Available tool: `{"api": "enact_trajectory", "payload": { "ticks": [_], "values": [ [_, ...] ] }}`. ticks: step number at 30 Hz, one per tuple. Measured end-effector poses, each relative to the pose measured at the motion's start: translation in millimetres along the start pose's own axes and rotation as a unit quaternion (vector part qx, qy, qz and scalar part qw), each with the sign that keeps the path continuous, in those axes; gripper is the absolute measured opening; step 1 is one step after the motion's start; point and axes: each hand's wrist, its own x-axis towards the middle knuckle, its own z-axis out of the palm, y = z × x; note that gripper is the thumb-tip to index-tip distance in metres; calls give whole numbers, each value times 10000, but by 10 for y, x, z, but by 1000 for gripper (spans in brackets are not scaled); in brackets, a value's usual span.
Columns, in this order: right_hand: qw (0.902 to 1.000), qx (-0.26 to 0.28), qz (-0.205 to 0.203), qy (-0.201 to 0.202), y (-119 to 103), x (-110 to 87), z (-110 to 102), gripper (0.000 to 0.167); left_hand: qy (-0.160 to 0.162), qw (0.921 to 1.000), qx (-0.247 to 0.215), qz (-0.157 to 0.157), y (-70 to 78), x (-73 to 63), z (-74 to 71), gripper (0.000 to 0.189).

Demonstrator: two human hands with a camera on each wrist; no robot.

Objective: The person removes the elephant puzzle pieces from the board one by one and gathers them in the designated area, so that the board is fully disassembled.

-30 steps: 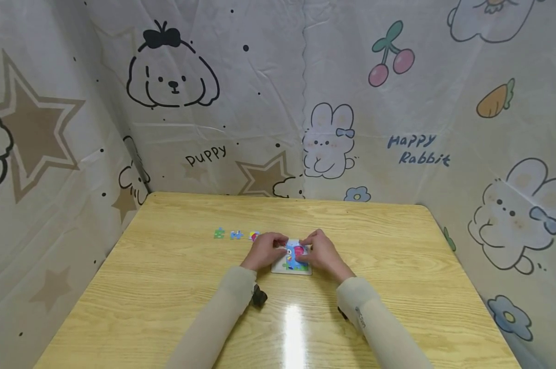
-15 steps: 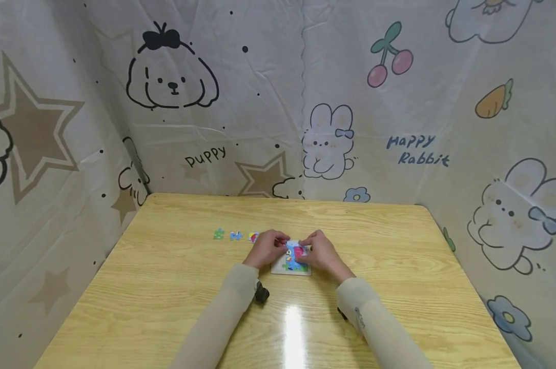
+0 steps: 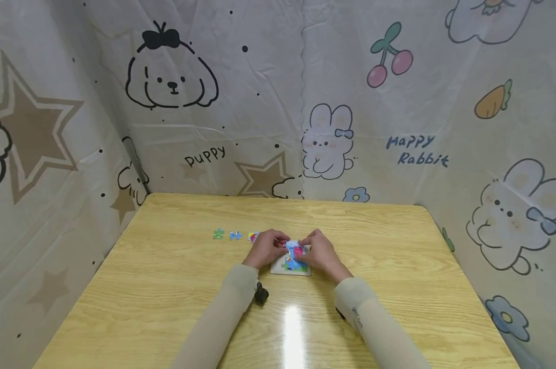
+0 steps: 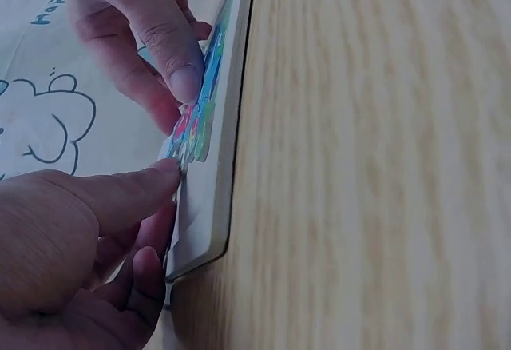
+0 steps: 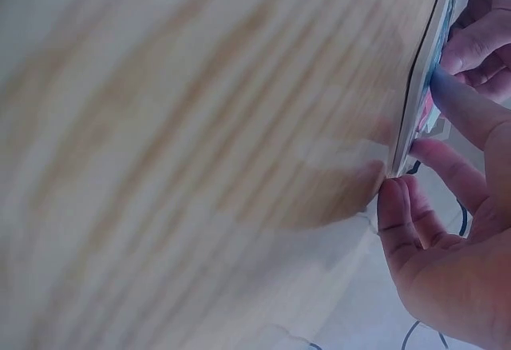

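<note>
A small jigsaw board [image 3: 278, 269] lies on the table, its pale surface bare at the lower left. Joined blue, pink and green pieces [image 3: 294, 264] cover much of its right side. My left hand [image 3: 263, 249] pinches a jigsaw piece [image 3: 282, 241] at the board's upper left; the fingers hide most of it. My right hand [image 3: 323, 256] holds the board from the right. In the right wrist view, its thumb [image 5: 455, 98] presses on the joined pieces while other fingers [image 5: 393, 206] stand against the board's edge.
Left of the board, in a row on the wooden table [image 3: 167, 287], lie a green piece [image 3: 219, 234], a blue-and-white piece [image 3: 234, 235] and a piece with a red and yellow print [image 3: 252, 237]. A printed curtain [image 3: 259, 102] hangs behind the table.
My left hand has moved slightly up and right, bringing the pinched piece to the joined ones' upper left. My right hand stays nearly still at the board.
</note>
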Motion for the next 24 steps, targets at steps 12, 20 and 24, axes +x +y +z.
{"api": "enact_trajectory", "payload": {
  "ticks": [12,20,24],
  "values": [
    [10000,-11,48,-7,-15,-11,-6,44,9,9999,93,135,-18,-1,9,22],
    [10000,69,67,-16,-16,-5,0,45,-181,9996,66,190,-40,-10,-29,21],
    [9998,147,110,-11,-19,1,-3,45,-280,9994,97,190,-43,-15,-57,22]
  ]
}}
